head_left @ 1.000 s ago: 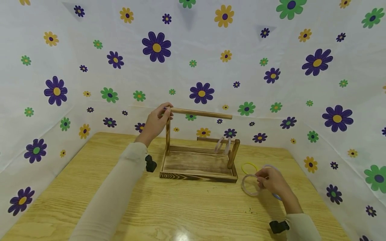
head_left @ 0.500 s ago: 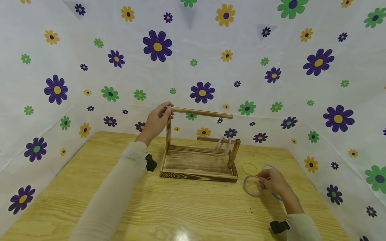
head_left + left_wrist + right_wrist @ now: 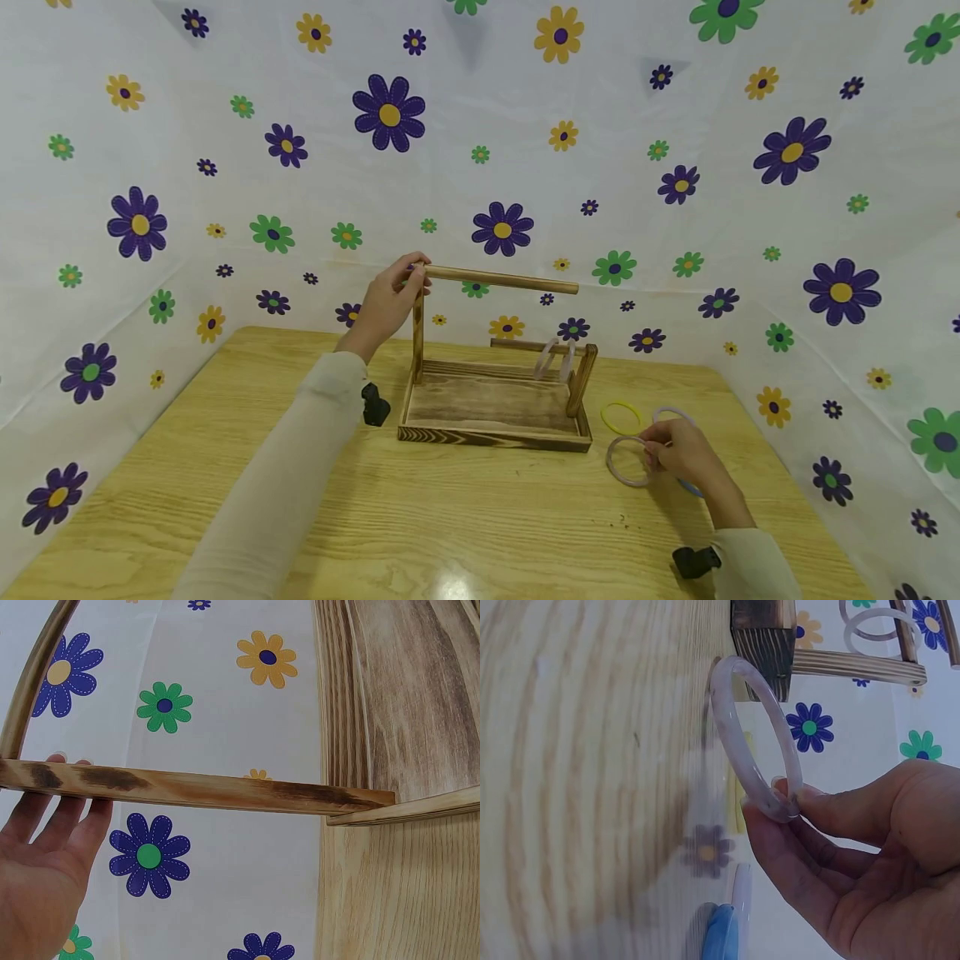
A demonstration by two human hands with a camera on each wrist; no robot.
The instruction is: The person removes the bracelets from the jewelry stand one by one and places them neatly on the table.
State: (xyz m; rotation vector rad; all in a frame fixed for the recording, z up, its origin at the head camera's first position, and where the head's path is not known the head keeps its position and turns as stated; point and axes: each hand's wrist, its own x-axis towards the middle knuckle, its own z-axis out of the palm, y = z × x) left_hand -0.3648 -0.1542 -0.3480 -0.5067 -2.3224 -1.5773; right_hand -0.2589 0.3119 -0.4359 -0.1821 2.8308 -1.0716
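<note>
The pale marbled bangle (image 3: 737, 750), low at the tabletop (image 3: 450, 512) right of the wooden stand (image 3: 487, 404), is pinched in your right hand (image 3: 682, 454), so squeeze lightly while your left hand (image 3: 388, 300), curled around the tall post's (image 3: 418, 337) top, should steady the stand.

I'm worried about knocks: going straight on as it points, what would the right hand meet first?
Probably the yellow ring, judging by the head view; height is unclear, so the right hand, with its pale ring, might pass over and meet the wooden rack instead.
</note>
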